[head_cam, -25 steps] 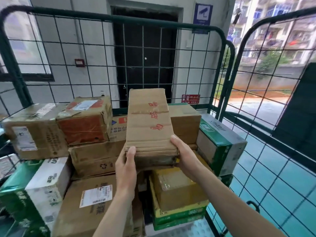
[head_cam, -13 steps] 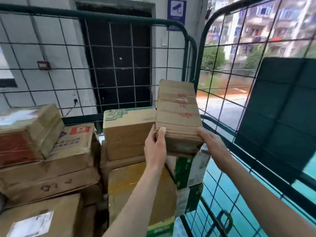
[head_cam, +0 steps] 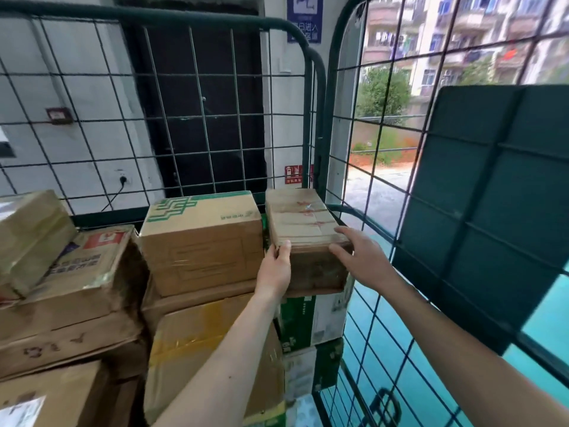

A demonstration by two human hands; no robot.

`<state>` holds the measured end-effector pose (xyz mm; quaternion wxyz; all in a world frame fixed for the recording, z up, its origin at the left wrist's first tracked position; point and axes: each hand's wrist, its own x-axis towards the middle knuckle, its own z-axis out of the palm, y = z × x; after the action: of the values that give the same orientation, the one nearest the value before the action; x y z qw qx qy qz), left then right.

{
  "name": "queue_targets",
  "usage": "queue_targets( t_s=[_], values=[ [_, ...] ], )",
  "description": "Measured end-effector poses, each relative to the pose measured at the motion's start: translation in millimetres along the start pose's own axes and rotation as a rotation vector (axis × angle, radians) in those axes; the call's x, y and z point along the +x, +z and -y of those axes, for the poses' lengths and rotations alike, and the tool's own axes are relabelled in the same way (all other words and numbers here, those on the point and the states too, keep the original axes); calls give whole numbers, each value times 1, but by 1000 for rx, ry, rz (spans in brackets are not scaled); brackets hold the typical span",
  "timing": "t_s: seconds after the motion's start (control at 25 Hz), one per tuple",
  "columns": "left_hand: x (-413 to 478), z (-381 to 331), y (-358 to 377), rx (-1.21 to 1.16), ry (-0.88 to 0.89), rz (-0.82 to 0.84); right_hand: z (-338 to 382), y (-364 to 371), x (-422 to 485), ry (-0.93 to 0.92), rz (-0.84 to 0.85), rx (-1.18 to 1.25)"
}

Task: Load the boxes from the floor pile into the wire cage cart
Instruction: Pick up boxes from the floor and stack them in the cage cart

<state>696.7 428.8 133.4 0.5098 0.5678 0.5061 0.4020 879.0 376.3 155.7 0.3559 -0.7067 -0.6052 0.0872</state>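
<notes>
Your left hand (head_cam: pixel 275 268) grips narrow box (head_cam: pixel 300 217) at near-left corner; right hand (head_cam: pixel 366 260) splayed on near-right edge; wire cage cart (head_cam: pixel 330 124) side just beside.

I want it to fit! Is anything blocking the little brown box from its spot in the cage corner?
Nothing visible. The little brown box already seems to sit on the green-and-white box in the cage cart corner.

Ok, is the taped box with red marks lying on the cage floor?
No, the taped box sits high in the stack, on top of the green and white carton.
</notes>
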Motion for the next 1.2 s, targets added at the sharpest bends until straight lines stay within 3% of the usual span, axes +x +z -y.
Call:
queue_targets(
  t_s=[0.2,0.36,0.88,1.2],
  values=[
    [30,-4,-1,179,90,2,-1,11,19,-164,-227,-379],
    [56,-7,8,212,110,-26,2,24,38,-243,-153,-652],
    [123,-12,26,154,60,-21,-16,41,97,-143,54,-653],
    [129,-14,27,292,29,-12,-15,39,101,-72,181,-602]
  ],
)
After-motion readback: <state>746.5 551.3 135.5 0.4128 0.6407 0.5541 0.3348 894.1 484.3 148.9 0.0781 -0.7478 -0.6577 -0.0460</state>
